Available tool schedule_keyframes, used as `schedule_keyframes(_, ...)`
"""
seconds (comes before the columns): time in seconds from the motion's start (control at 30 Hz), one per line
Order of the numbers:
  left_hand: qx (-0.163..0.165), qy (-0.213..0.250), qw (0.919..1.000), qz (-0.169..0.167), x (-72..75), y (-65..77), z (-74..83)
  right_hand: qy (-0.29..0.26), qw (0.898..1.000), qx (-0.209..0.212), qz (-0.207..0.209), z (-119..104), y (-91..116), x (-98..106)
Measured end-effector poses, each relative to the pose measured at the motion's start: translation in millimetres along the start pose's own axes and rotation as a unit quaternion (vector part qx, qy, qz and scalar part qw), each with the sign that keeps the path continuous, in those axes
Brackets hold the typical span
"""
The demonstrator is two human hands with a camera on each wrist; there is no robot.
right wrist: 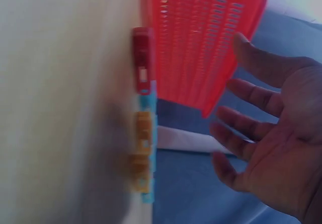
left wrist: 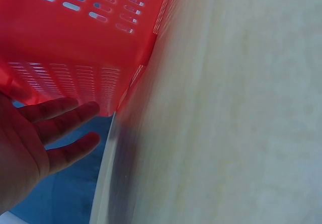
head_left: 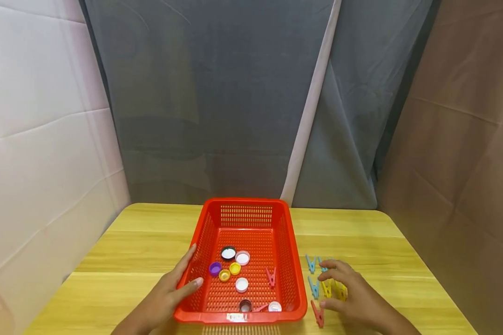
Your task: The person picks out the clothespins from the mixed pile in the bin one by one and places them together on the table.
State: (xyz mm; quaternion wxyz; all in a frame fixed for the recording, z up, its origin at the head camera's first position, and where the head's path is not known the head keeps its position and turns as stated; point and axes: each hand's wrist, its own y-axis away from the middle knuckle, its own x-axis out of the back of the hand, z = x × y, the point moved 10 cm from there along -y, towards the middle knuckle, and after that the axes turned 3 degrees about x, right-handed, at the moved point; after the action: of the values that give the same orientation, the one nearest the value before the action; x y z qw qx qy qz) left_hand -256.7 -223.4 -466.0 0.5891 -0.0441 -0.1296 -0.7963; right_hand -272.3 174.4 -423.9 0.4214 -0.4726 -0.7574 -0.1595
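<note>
A red plastic basket (head_left: 242,318) stands on the table in the head view. My left hand (head_left: 166,291) holds its left rim, thumb over the inside and fingers along the outer wall. Several bottle caps lie inside, among them a purple cap (head_left: 215,268), a yellow cap (head_left: 235,268) and a white cap (head_left: 241,284). A red clothespin (head_left: 270,278) lies there too. My right hand (head_left: 352,295) hovers, fingers loosely bent and holding nothing, above blue clothespins (head_left: 314,287), yellow clothespins (head_left: 327,289) and a red clothespin (head_left: 317,314); it partly covers some.
The light wooden table (head_left: 151,232) ends in rounded far corners. A grey curtain (head_left: 234,116) hangs behind it, with a white sheet (head_left: 46,116) at the left and a brownish sheet (head_left: 457,163) at the right.
</note>
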Motion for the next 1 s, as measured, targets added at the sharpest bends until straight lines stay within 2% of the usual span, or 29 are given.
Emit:
schedule_keyframes(0.1,-0.001,-0.003,1.0000,0.000,-0.2,0.4,2.1,0.005,0.998,0.059,0.021,-19.7,-5.3,11.9)
schedule_keyframes(0.27,0.000,-0.006,1.0000,0.002,-0.7,1.2,4.1,0.019,0.996,0.079,0.042,-41.3,-20.8,26.6)
schedule_keyframes(0.43,0.003,-0.010,0.9999,0.005,-0.6,1.2,3.3,0.019,0.994,0.099,0.041,-60.5,-40.9,30.6)
schedule_keyframes(0.6,0.006,-0.021,0.9997,0.010,-0.1,0.8,1.9,0.010,0.993,0.113,0.007,-74.9,-59.1,26.7)
schedule_keyframes(0.73,0.004,-0.025,0.9996,0.011,0.2,0.7,1.6,-0.020,0.993,0.111,-0.025,-80.5,-73.4,19.0)
schedule_keyframes(0.87,0.000,-0.019,0.9998,0.010,0.4,0.8,2.3,-0.060,0.991,0.101,-0.067,-86.2,-87.4,3.5)
schedule_keyframes(1.0,-0.001,-0.019,0.9997,0.014,1.5,1.0,2.8,-0.076,0.985,0.091,-0.122,-96.9,-99.8,-17.8)
